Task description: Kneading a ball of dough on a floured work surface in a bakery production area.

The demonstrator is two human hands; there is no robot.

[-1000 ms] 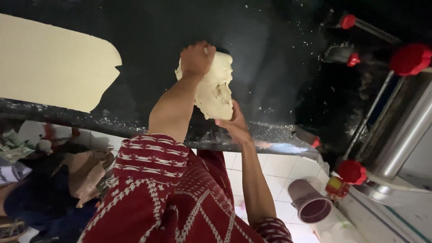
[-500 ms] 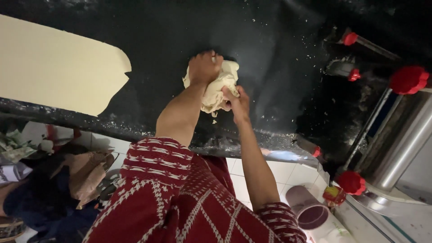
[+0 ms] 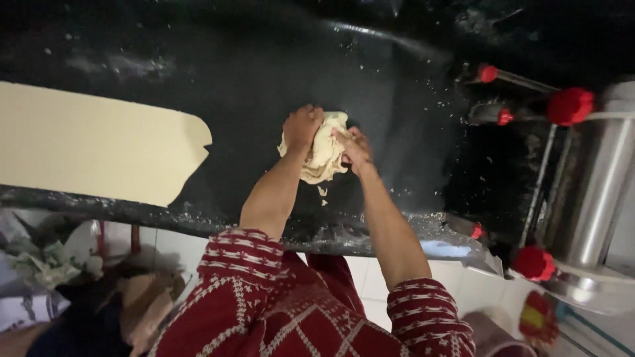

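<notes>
While both hands press together, left hand [image 3: 303,127] and right hand [image 3: 354,147] clamp a crumpled dough lump [image 3: 324,155] on the black worktop [image 3: 251,86], near its front edge. Flat dough sheet [image 3: 92,149] lies well apart, toward the left edge.

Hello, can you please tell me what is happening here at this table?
A person in a red patterned top presses a lump of pale dough on a dark, floury table. The left hand and the right hand both grip the lump. A flat sheet of dough lies to the left, and a roller machine stands at the right.
</notes>
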